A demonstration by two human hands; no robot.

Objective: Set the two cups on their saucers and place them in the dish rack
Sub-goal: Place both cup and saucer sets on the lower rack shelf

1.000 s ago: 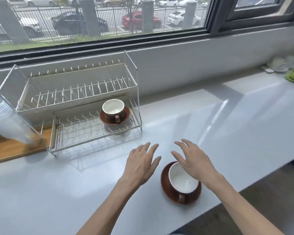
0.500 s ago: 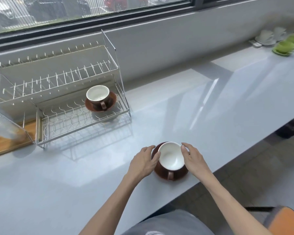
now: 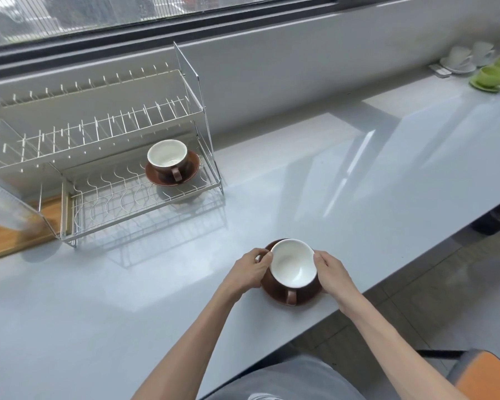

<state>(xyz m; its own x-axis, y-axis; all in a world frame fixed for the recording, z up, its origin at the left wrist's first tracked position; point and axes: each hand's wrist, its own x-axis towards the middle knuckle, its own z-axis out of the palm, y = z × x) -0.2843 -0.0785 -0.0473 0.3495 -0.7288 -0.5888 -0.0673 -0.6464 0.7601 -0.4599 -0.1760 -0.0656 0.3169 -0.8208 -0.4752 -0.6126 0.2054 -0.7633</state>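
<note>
A brown cup with a white inside (image 3: 292, 266) stands on a brown saucer (image 3: 277, 294) near the counter's front edge, its handle toward me. My left hand (image 3: 250, 269) grips the saucer's left rim, and my right hand (image 3: 331, 271) grips its right rim. A second brown cup (image 3: 168, 157) sits on its saucer (image 3: 191, 171) at the right end of the lower tier of the wire dish rack (image 3: 104, 197).
The rack has an upper tier of prongs (image 3: 98, 125) and stands against the window wall. A wooden board (image 3: 12, 238) lies left of it. Green cups (image 3: 492, 76) and white cups (image 3: 459, 57) sit at the far right. The counter edge (image 3: 387, 272) runs beside my right wrist.
Both hands came down from above the cup and closed on the saucer's two sides. The camera tilted down and shifted, so the rack appears further left.
</note>
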